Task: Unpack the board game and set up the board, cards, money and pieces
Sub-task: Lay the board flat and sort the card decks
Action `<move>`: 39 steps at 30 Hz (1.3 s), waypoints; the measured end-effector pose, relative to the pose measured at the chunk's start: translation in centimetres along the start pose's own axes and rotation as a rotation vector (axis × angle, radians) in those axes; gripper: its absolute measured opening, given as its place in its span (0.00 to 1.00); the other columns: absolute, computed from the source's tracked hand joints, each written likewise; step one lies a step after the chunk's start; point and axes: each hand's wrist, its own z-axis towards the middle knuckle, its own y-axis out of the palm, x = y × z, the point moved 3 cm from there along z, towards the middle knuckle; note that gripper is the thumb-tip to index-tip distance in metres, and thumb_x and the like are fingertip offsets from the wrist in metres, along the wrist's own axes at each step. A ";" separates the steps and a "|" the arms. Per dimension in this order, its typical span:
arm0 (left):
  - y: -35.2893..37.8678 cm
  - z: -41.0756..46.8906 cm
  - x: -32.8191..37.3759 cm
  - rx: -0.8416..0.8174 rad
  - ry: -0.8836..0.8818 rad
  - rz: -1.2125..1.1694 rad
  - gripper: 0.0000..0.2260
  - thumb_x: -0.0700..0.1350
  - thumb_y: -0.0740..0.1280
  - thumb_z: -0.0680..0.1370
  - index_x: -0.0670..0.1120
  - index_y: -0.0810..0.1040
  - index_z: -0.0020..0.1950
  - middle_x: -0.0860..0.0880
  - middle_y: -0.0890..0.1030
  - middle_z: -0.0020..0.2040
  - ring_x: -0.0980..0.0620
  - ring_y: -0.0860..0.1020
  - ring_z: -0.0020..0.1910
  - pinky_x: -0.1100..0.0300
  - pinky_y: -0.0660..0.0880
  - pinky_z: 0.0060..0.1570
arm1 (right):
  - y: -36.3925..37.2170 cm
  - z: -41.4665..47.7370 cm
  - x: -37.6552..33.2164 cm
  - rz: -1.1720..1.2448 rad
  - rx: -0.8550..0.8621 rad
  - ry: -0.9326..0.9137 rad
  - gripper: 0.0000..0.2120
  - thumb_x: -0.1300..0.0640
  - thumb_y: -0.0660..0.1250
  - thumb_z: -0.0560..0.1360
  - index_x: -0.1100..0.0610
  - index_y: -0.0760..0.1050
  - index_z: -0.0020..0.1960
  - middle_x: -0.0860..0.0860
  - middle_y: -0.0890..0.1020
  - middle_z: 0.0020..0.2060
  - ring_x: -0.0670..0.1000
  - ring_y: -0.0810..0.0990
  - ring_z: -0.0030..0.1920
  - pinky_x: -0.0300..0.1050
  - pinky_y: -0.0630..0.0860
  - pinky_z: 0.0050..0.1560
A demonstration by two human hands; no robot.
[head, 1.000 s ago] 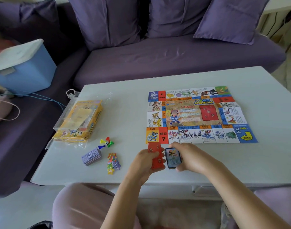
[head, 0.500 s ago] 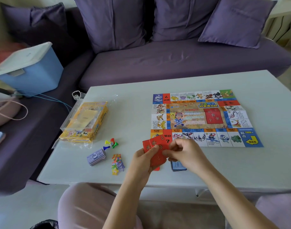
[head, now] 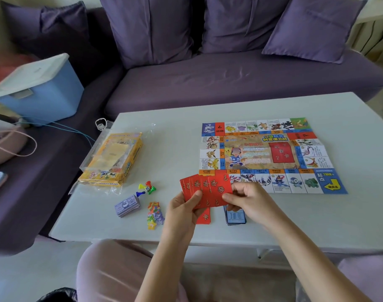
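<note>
The paper game board (head: 266, 153) lies unfolded on the white table (head: 295, 219). My left hand (head: 184, 210) holds a fan of several red cards (head: 205, 190) above the table's near side. My right hand (head: 249, 200) pinches the fan's right edge. A stack of blue cards (head: 235, 216) lies on the table just under my right hand. Purple paper money (head: 127, 206), colourful number tokens (head: 154, 215) and plastic pawns with a die (head: 147, 188) lie to the left.
The yellow game box in its clear plastic bag (head: 111, 161) sits at the table's left edge. A purple sofa (head: 229, 77) with cushions stands behind the table. A blue storage box with white lid (head: 37, 90) rests on the sofa at left.
The blue card stack has been set down on the table. The red cards were lifted and spread into a fan between both hands. The camera has come closer.
</note>
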 end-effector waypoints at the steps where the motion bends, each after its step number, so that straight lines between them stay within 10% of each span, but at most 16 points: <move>1: 0.1 0.0 0.0 0.016 0.007 -0.013 0.06 0.35 0.62 0.78 0.38 0.77 0.52 0.45 0.85 0.42 0.51 0.84 0.40 0.62 0.80 0.38 | 0.1 0.0 0.0 0.002 0.007 0.001 0.08 0.60 0.68 0.76 0.66 0.78 0.47 0.58 0.84 0.39 0.43 0.82 0.34 0.36 0.78 0.39; 39: 0.1 0.1 -0.9 0.151 0.011 0.076 0.11 0.34 0.72 0.71 0.39 0.79 0.52 0.43 0.85 0.46 0.46 0.83 0.45 0.56 0.80 0.49 | 1.2 -0.8 -0.7 0.355 0.131 0.012 0.04 0.64 0.68 0.76 0.58 0.80 0.48 0.53 0.86 0.40 0.46 0.84 0.39 0.33 0.77 0.38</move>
